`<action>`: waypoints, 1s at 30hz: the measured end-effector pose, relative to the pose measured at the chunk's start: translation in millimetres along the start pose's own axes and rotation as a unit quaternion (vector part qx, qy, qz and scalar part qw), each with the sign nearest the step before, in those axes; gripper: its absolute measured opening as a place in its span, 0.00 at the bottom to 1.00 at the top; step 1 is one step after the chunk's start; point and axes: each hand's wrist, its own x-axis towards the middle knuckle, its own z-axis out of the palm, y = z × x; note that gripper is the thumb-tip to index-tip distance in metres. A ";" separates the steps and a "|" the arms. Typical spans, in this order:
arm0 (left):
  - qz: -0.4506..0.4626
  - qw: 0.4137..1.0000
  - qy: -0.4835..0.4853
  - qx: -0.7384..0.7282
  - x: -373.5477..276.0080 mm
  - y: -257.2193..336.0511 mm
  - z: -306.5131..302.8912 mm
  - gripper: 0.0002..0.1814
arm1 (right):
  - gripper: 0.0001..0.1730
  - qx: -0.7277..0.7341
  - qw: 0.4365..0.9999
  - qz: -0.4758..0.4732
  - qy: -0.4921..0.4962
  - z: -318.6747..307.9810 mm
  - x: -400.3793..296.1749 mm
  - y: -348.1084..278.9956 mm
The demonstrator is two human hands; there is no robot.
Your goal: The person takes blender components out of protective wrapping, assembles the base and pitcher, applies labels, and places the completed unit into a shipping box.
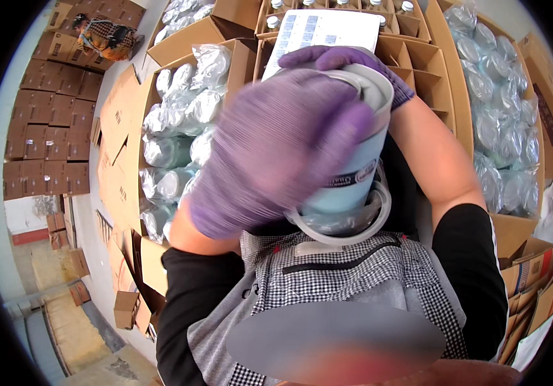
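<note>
A light-blue cylindrical plastic container (342, 193) with a grey lid (377, 89) and a grey loop handle (382, 219) is held tilted before my chest. Clear plastic film shows near its lower end, and a dark band on its side bears writing. My right hand (353, 60), in a purple knit glove, grips it from the far side by the lid. My left hand (276, 140), gloved alike and blurred, lies across the container's near left side and lid; its fingertips are partly hidden. Behind the hands, a white sheet of blue labels (353, 30) rests on a divided carton (433, 79).
Open cartons of film-wrapped containers stand left (175, 120) and right (503, 111). Capped bottles (375, 4) fill compartments at the top. Flattened cardboard (532, 280) leans at lower right. Far left, a person (107, 38) bends beside stacked cartons (54, 113).
</note>
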 end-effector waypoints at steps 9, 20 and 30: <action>0.021 0.949 -0.312 0.046 72.3 -33.5 -45.7 0.19 | 0.26 -0.199 0.951 -0.207 0.113 27.2 -41.4 -5.4; -0.091 0.887 -0.356 0.281 68.1 -2.4 -15.0 0.17 | 0.25 -0.388 0.840 -0.279 0.257 70.2 -77.9 24.1; 0.357 0.845 -0.398 0.025 76.0 -9.3 -74.6 0.15 | 0.30 -0.117 0.952 -0.282 0.038 75.6 -82.5 15.2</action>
